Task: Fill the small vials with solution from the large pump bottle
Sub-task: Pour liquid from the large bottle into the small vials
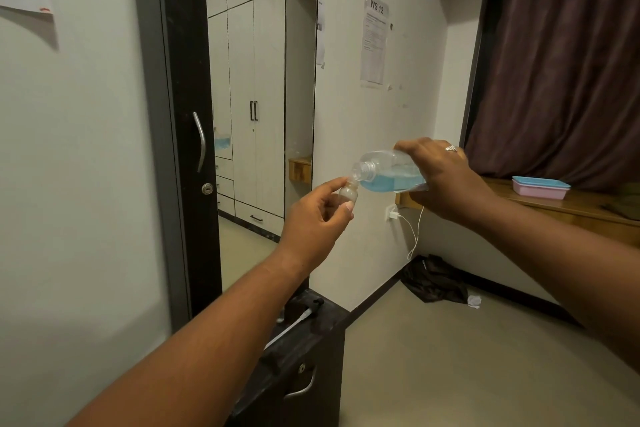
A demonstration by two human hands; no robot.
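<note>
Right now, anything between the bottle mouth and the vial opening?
Nothing visible. The large bottle, uncapped and tipped by the right hand, has its open neck right at the small vial held in the left hand.

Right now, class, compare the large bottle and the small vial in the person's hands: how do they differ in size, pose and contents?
The large bottle is far bigger than the small vial. The bottle lies tipped almost on its side in the right hand; the vial stands upright, pinched in the left hand. The bottle holds blue liquid; the vial shows none clearly. Both are clear and uncapped, with the bottle's mouth at the vial's mouth.
</note>
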